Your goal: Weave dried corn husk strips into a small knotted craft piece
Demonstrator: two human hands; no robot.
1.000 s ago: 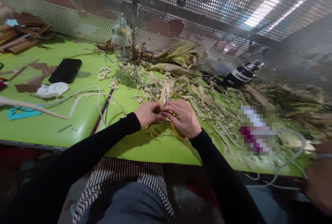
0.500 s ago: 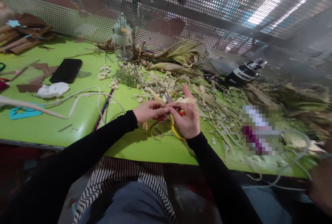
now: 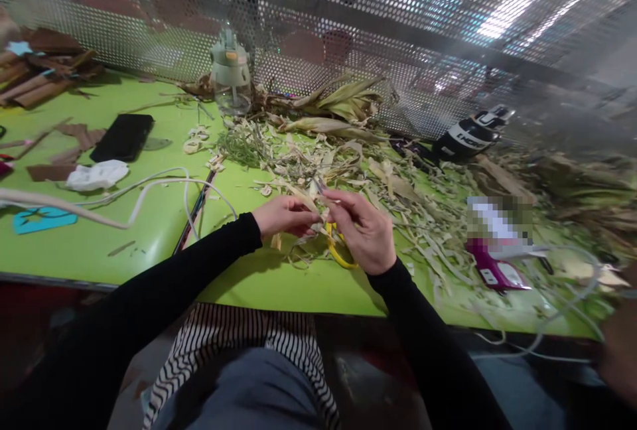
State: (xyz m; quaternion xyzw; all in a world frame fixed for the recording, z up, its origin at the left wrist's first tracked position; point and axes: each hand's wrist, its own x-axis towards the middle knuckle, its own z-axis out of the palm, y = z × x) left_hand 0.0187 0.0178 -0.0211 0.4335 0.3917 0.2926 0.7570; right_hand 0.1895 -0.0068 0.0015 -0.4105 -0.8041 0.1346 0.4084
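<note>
In front of me, my left hand [image 3: 281,214] pinches a pale strip of dried corn husk [image 3: 301,195] between thumb and fingers. Close beside it, my right hand [image 3: 367,231] is closed, thumb and forefinger together near the strip; whatever is between its fingertips is hidden. Scissors with yellow handles [image 3: 341,256] lie on the green tabletop under my right hand, their blades partly covered. Curled husk shreds [image 3: 298,259] lie below my hands. Just beyond spreads a heap of husk scraps [image 3: 318,154], with green shreds [image 3: 243,144] at its left side.
At the back stand a clear bottle [image 3: 231,75] and whole husks [image 3: 348,101]; a black bottle [image 3: 470,138] leans right. A phone [image 3: 122,137], crumpled tissue [image 3: 97,175], blue cutout [image 3: 44,219] and white cable [image 3: 144,199] lie left. A purple item [image 3: 497,269] lies right.
My right hand has shifted slightly right and its raised forefinger has come down. The pale piece across its fingers no longer shows there. My left hand keeps its pinch.
</note>
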